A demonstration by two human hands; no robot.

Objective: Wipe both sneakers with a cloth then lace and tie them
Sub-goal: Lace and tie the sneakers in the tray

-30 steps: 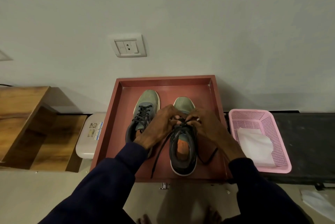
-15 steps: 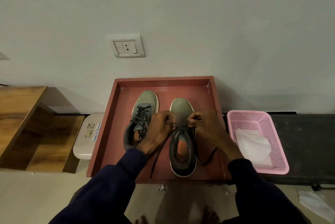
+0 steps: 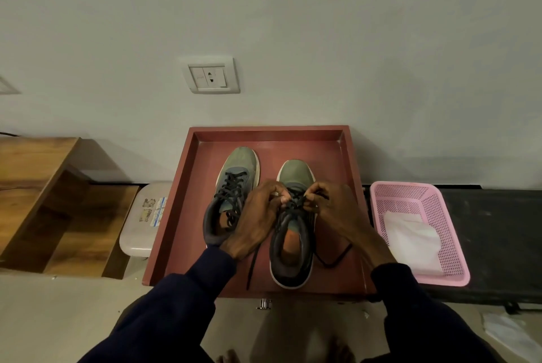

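Head view: the green sneaker [image 3: 295, 177] at frame centre sits in the red tray [image 3: 181, 216], with the left hand [image 3: 258, 221] and right hand [image 3: 334, 210] each pinching its black lace [image 3: 296, 201] above the tongue. Tying seems to be the step in hand; next the ends likely need crossing and pulling snug.

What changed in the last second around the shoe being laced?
The left hand and right hand, fingertips together before over the sneaker nearer the pink basket, have drawn slightly apart sideways, each pinching the black lace. Nothing was let go. The other sneaker, the red tray, the basket and the cloth in it stayed put.
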